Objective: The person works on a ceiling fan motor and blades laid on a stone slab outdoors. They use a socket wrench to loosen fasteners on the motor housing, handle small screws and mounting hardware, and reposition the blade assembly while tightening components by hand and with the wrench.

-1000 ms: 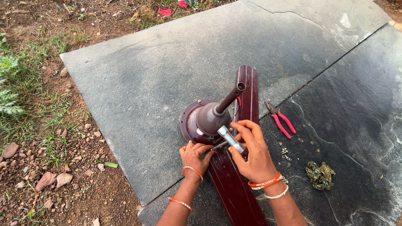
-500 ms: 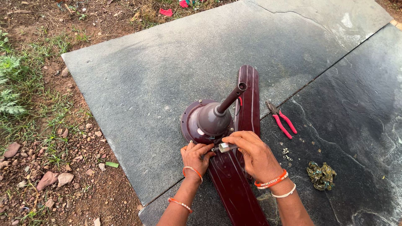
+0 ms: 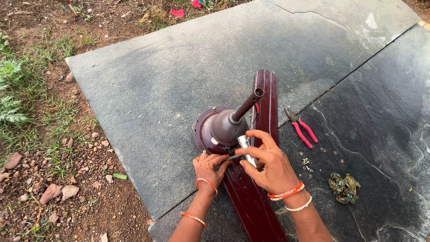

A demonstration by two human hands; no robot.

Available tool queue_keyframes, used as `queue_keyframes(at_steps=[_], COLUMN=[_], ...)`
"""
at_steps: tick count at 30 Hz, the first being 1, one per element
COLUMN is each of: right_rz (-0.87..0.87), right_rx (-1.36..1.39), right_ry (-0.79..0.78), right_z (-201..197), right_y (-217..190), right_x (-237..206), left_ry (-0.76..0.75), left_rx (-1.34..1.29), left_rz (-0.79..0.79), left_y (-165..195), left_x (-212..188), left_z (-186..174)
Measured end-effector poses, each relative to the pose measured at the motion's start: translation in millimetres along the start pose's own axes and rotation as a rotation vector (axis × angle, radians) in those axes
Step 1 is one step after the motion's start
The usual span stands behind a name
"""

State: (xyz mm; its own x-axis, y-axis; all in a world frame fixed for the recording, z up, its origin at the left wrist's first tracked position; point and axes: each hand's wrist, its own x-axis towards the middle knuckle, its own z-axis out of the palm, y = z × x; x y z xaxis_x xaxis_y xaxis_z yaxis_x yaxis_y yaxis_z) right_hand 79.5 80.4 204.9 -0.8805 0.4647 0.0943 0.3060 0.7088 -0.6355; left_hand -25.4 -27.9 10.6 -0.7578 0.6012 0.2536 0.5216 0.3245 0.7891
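Note:
A maroon ceiling fan motor (image 3: pixel 217 130) with its downrod (image 3: pixel 247 105) lies on a grey stone slab (image 3: pixel 179 76). A maroon fan blade (image 3: pixel 264 101) runs under it toward me. My right hand (image 3: pixel 266 163) is closed around a silver metal tool (image 3: pixel 245 148), its tip near the motor's base. My left hand (image 3: pixel 209 168) rests on the motor's near edge, fingers pinching a small dark part by the tool's tip; what the part is stays unclear.
Red-handled pliers (image 3: pixel 301 127) lie right of the blade. Small loose metal bits (image 3: pixel 306 164) and a crumpled greenish rag (image 3: pixel 343 187) sit on the darker slab (image 3: pixel 380 112). Dirt, stones and grass (image 3: pixel 36 134) border the left.
My right hand dropped to the motor base half a second ago, then rose again with the silver tool tilted upright. The left hand has stayed at the motor's edge.

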Motion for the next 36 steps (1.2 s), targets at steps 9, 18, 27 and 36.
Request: queue_keyframes(at_steps=[9, 18, 27, 36], right_rz=[-0.107, -0.168, -0.137, 0.130], right_rx=[0.139, -0.077, -0.282, -0.270], right_ry=[-0.218, -0.140, 0.140, 0.016], right_z=[-19.8, -13.7, -3.6, 10.8], right_y=[7.8, 4.1, -10.4, -10.2], right_x=[-6.5, -6.0, -3.5, -1.5], left_ry=[-0.035, -0.025, -0.057, -0.018], left_rx=[0.004, -0.013, 0.005, 0.022], left_rz=[0.029, 0.026, -0.025, -0.034], left_y=[0.3, -1.3, -2.9, 2.9], left_x=[1.5, 0.1, 0.2, -0.1], left_z=[-2.5, -1.6, 0.9, 1.5])
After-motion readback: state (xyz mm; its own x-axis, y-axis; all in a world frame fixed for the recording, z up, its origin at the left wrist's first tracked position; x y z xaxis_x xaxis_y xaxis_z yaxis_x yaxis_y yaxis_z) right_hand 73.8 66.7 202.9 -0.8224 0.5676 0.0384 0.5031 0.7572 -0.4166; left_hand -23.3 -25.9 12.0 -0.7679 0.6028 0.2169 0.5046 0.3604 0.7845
